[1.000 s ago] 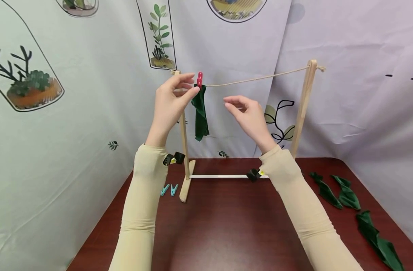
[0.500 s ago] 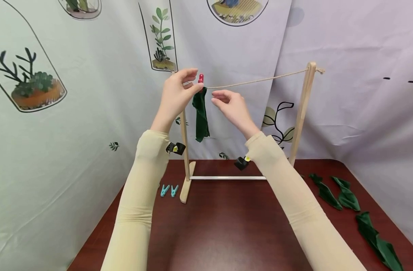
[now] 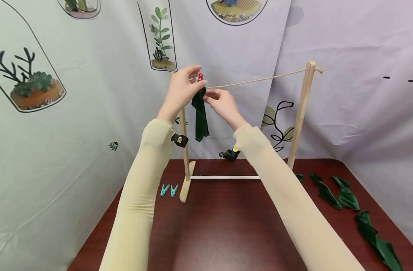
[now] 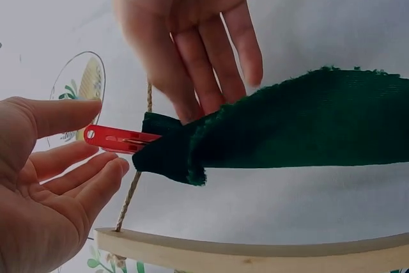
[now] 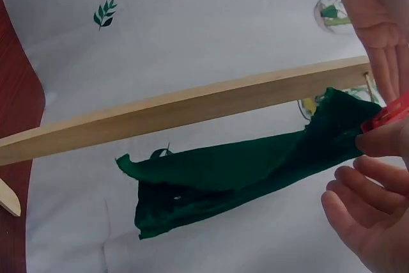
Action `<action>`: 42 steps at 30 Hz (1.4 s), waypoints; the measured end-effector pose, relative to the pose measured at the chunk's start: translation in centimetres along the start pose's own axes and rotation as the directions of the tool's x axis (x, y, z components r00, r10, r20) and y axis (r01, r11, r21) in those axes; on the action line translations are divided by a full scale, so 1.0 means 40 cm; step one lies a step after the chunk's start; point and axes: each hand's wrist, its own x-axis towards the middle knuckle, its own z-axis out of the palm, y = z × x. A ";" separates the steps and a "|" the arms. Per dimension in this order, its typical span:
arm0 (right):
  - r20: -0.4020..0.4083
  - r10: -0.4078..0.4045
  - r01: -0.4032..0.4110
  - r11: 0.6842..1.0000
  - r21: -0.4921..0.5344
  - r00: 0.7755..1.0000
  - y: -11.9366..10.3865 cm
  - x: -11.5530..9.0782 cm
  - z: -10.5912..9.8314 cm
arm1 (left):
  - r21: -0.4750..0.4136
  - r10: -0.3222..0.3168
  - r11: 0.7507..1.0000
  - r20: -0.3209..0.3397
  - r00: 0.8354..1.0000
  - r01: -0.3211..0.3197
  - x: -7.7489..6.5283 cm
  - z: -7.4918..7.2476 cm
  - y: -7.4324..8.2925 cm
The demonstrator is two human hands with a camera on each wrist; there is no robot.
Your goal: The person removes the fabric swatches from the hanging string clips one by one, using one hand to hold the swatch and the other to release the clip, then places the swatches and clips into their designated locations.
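A dark green velvety cloth (image 3: 201, 116) hangs from the string line (image 3: 257, 80) near its left end, its top edge folded over. A red clothespin (image 4: 118, 139) is clipped on that top edge and points upward. My left hand (image 3: 182, 86) is around the clothespin; in the left wrist view its thumb and fingers stand apart on either side of it. My right hand (image 3: 223, 103) is at the right edge of the cloth just below the line. In the right wrist view its thumb (image 5: 382, 140) touches the cloth beside the clothespin, and the other fingers are loosely bent below.
Wooden posts (image 3: 302, 113) hold the line, joined low down by a white rod (image 3: 223, 177). Two light blue clothespins (image 3: 169, 190) lie left of the stand on the dark red table (image 3: 223, 233). Several green cloths (image 3: 349, 197) lie at the right. A printed curtain hangs behind.
My right hand has moved left to the edge of the hanging cloth. My left hand has shifted slightly right and up around the clothespin. The cloth and stand stay in place.
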 end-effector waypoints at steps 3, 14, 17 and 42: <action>0.003 0.007 -0.007 1.000 0.010 1.000 -0.005 0.009 0.009 | 0.010 -0.013 1.000 0.020 1.000 0.012 0.006 0.002 0.000; -0.048 -0.032 0.031 0.999 -0.008 0.998 -0.009 0.010 0.017 | 0.012 -0.025 1.000 0.076 0.997 0.024 0.006 -0.011 -0.019; -0.060 -0.040 0.041 0.999 0.014 0.997 -0.009 0.015 0.014 | 0.026 -0.021 0.999 0.081 0.996 0.019 0.007 -0.021 -0.019; -0.088 -0.056 0.059 0.998 0.036 0.995 -0.014 0.011 0.005 | 0.024 0.061 0.998 -0.075 0.995 -0.060 -0.003 -0.009 -0.022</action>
